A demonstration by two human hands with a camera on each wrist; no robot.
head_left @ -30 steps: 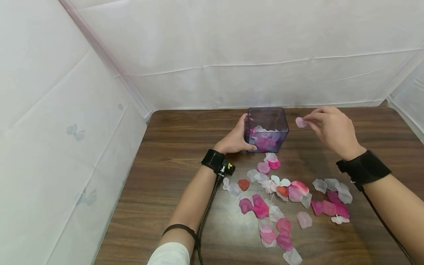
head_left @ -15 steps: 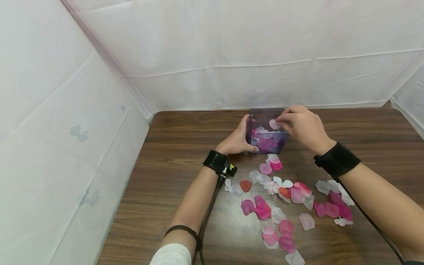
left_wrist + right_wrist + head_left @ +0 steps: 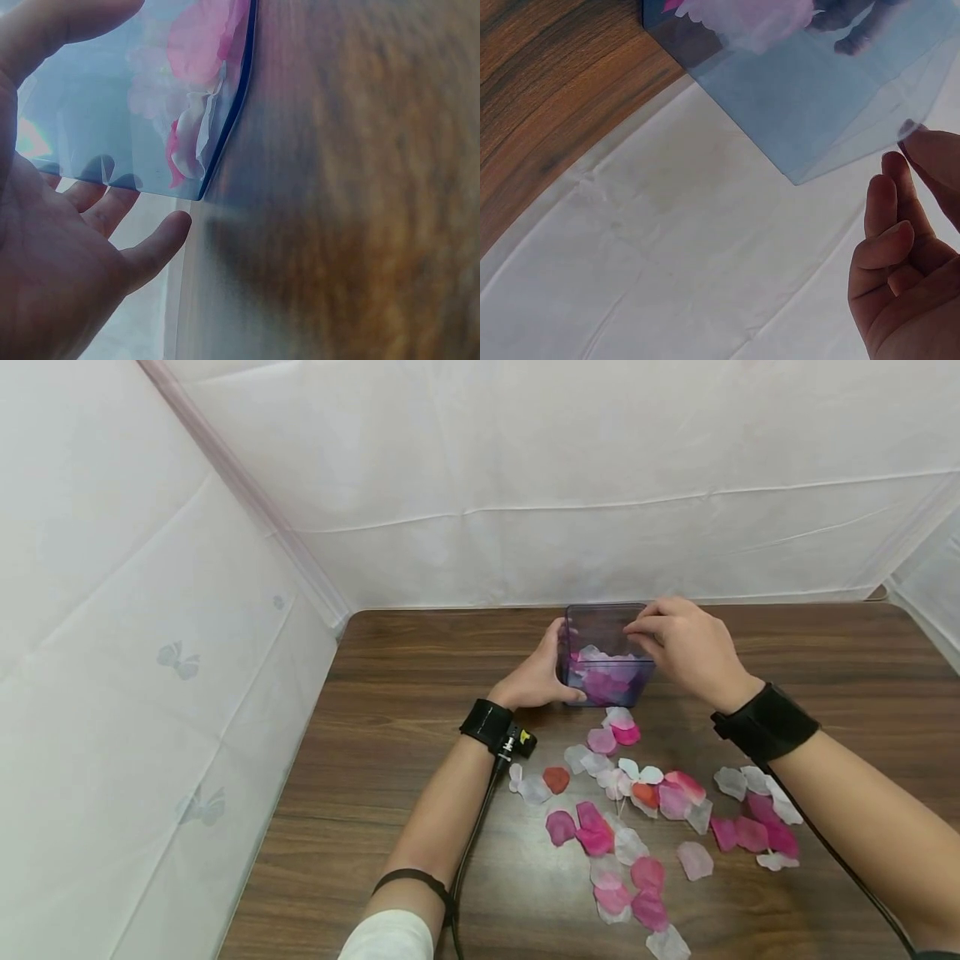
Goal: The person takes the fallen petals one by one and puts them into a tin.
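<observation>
**One hand braces the box, the other hangs over its mouth**

A clear purple box (image 3: 604, 653) stands upright on the brown counter (image 3: 390, 710), toward its far edge, already partly filled with pink and white petals (image 3: 603, 677). The left hand (image 3: 536, 677) wraps the box's left wall, thumb along the near side and fingers round the back, apparently so the light container will not slide or tip. The left wrist view shows the palm and thumb (image 3: 154, 244) spread against the tinted wall.

The right hand (image 3: 686, 647) is poised at the box's right rim, its fingertips (image 3: 637, 627) drawn together above the opening. No petal shows between them; the right wrist view shows curled fingers (image 3: 889, 225) with nothing in them, so this hand looks bare.

On the near side of the box, a loose scatter of petals (image 3: 645, 810), pink, red and white, lies flat on the counter within easy reach of the right hand.
</observation>
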